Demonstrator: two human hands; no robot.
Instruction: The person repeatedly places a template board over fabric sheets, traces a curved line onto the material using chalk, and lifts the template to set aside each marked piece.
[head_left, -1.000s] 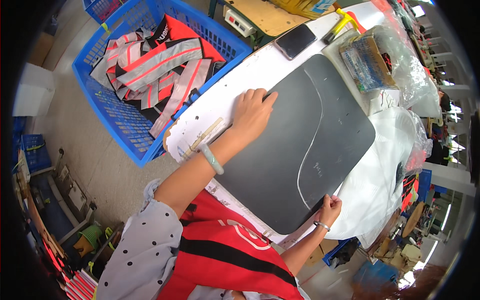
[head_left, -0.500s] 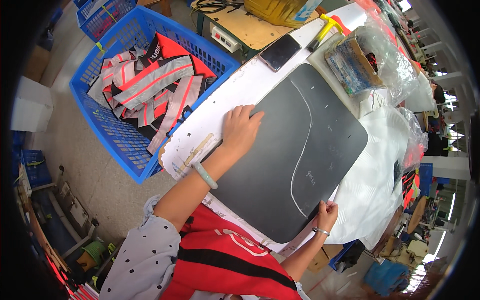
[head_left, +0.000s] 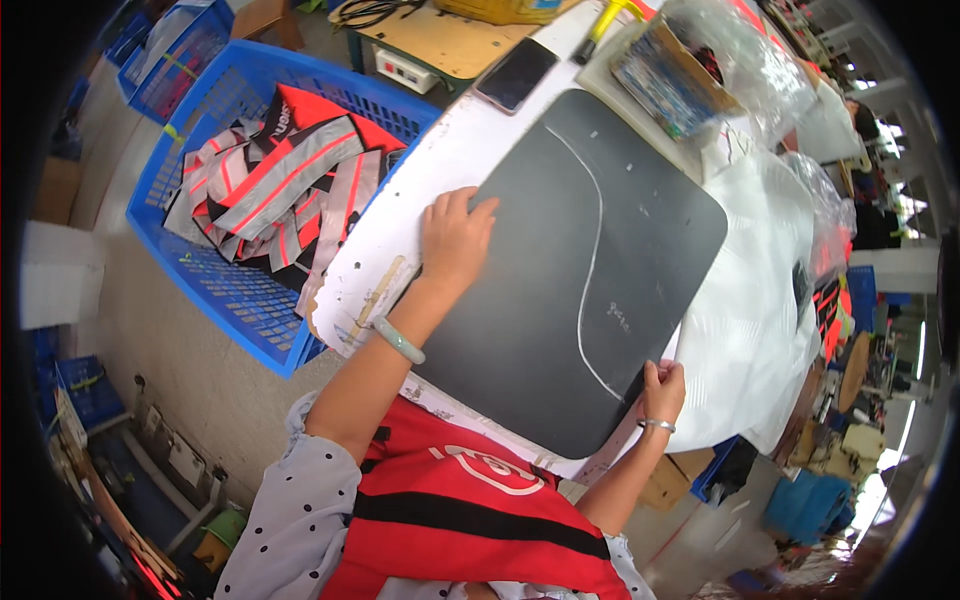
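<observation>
A dark grey sheet or board (head_left: pixel 520 270) with rounded corners lies on the white tabletop (head_left: pixel 400 190). A curved white line and small white marks run across its right half. My left hand (head_left: pixel 458 238) rests palm down at the left edge of the sheet. Its fingers lie flat beside that edge, and the thumb reaches onto the grey surface. At the lower right edge, my right hand (head_left: pixel 663 391) is closed in a pinch on the sheet. The fingers under that edge are hidden.
A blue basket (head_left: pixel 165 225) of grey, red and black striped pieces stands left of the table. Beyond the sheet are a phone (head_left: pixel 516 76), a yellow-handled hammer (head_left: pixel 602 30) and an open cardboard box (head_left: pixel 665 85). White sheeting (head_left: pixel 750 320) drapes down at right.
The whole view has shifted and tilted slightly. Both hands stay at the same edges of the grey sheet, with much the same grip.
</observation>
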